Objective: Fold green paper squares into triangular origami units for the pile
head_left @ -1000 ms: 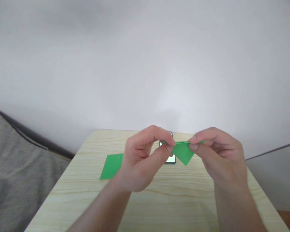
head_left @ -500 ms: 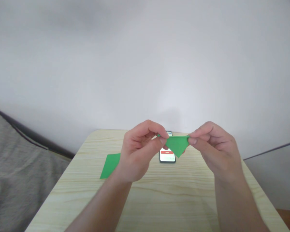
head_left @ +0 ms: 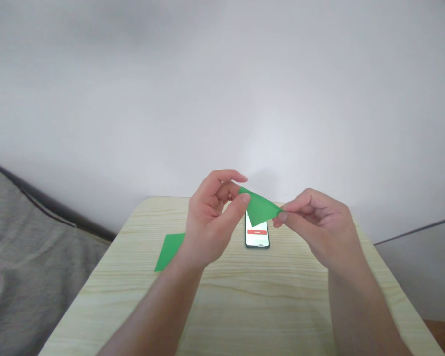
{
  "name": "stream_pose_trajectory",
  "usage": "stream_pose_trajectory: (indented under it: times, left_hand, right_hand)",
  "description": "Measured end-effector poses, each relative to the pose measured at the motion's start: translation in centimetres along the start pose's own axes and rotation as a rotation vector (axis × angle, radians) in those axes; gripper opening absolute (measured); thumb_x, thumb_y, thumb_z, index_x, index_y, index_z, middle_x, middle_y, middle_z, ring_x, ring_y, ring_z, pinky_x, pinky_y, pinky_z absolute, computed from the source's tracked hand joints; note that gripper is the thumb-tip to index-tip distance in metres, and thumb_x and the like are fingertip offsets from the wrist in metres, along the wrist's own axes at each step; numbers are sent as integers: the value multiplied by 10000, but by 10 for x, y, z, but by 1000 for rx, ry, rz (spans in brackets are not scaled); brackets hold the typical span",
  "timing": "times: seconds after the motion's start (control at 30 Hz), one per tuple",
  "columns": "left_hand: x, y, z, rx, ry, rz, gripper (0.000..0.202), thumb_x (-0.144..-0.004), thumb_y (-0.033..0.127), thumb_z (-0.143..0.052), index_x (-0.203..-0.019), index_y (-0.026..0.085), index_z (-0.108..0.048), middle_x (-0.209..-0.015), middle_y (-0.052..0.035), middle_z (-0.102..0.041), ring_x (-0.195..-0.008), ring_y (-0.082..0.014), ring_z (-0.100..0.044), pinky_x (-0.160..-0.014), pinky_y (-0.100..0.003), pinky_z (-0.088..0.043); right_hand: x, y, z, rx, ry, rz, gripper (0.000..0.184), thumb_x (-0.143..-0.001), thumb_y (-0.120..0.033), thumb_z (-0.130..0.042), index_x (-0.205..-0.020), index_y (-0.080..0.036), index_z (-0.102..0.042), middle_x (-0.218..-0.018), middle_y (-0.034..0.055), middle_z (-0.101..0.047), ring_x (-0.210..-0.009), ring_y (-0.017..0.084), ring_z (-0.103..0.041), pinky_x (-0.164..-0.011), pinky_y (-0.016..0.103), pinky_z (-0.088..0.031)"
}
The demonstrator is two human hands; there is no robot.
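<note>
A folded piece of green paper [head_left: 260,208], triangular in outline, is held in the air between both hands. My left hand [head_left: 215,217] pinches its upper left corner between the thumb and a finger behind, while the index finger is lifted off and bent above it. At the lower right corner, my right hand [head_left: 319,222] grips the paper between thumb and fingertips. The paper's long top edge slopes down to the right. Below and behind it lies a phone [head_left: 257,238] with a lit screen, partly covered by the paper.
Another green paper sheet [head_left: 169,251] lies on the light wooden table [head_left: 259,306], partly hidden by my left wrist. A white wall [head_left: 222,89] stands just behind the table. Grey fabric [head_left: 29,267] is at the left.
The paper has turned from a level top edge to one sloping down rightward. My left index finger has lifted from it, and my right hand has shifted slightly left.
</note>
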State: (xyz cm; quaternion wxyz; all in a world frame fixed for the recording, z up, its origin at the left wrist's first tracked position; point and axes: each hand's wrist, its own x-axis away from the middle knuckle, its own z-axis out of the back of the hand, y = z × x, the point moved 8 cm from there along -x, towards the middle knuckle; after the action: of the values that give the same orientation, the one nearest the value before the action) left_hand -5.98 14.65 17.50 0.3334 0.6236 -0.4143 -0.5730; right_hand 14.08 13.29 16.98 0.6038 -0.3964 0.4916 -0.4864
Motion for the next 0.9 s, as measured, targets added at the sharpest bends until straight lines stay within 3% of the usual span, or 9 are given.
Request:
stream_pose_trajectory:
  times: [0.1,0.17,0.3,0.37,0.5,0.63,0.73,0.8,0.9]
  left_hand:
    - [-2,-9,-7,89,-23,91,478,-859,242,-774,-1267,277,-527,-813,34,-658,-731,-146,-660,-700,-291,-514]
    - [-3,-15,-9,120,-16,130,485,-858,241,-768,-1253,280,-489,-830,36,-675,-724,-145,-668,-687,-284,-512]
    - [-8,-25,-8,131,-38,174,300,-874,217,-725,-1092,233,-519,-783,37,-672,-695,-122,-635,-675,-259,-502]
    - [-8,-30,-14,116,-130,223,212,-868,218,-722,-1004,203,-560,-756,33,-642,-672,-107,-595,-636,-238,-473]
    - [0,-37,-32,133,-381,325,152,-856,223,-726,-944,180,-610,-736,25,-595,-636,-98,-547,-590,-230,-422]
    - [15,-40,-51,184,-583,401,139,-858,238,-715,-924,186,-604,-732,14,-600,-606,-103,-536,-567,-239,-401]
    - [20,-44,-62,153,-641,404,133,-858,235,-694,-920,190,-585,-748,7,-621,-604,-104,-539,-562,-241,-396]
    - [20,-47,-65,58,-633,349,116,-862,222,-671,-935,189,-587,-799,-6,-647,-661,-117,-578,-598,-251,-427]
    - [19,-45,-50,-247,-501,171,121,-855,219,-666,-968,197,-632,-968,-30,-683,-869,-161,-634,-746,-298,-491]
  right_hand:
    - [-2,3,-7,-45,34,-8,154,-831,-251,-802,-826,-216,-652,-783,25,-782,-754,203,-757,-681,307,-578]
    - [-2,5,-10,-24,15,-25,159,-830,-266,-801,-831,-218,-650,-789,18,-780,-733,189,-748,-649,290,-567]
    - [3,6,-18,111,-271,-64,109,-852,-284,-777,-914,-225,-709,-867,18,-781,-793,187,-742,-684,293,-569]
    - [4,6,-12,125,-321,-63,160,-887,-283,-737,-1041,-242,-721,-936,28,-786,-842,196,-746,-744,322,-585]
    - [-1,1,8,144,-191,36,445,-858,-241,-753,-1283,-319,-647,-1020,18,-781,-824,188,-728,-726,332,-583]
    - [3,-3,-1,199,-282,97,232,-855,-255,-748,-1085,-277,-737,-939,9,-769,-808,185,-704,-691,316,-561]
    - [10,1,4,271,-251,87,53,-852,-275,-759,-897,-246,-759,-822,-4,-746,-724,157,-669,-624,279,-518]
    - [19,13,11,268,-216,56,73,-843,-298,-780,-883,-240,-759,-791,-6,-738,-706,152,-662,-620,272,-511]
    - [39,48,14,237,-164,-2,119,-845,-333,-783,-897,-228,-758,-821,7,-745,-733,164,-676,-666,292,-535]
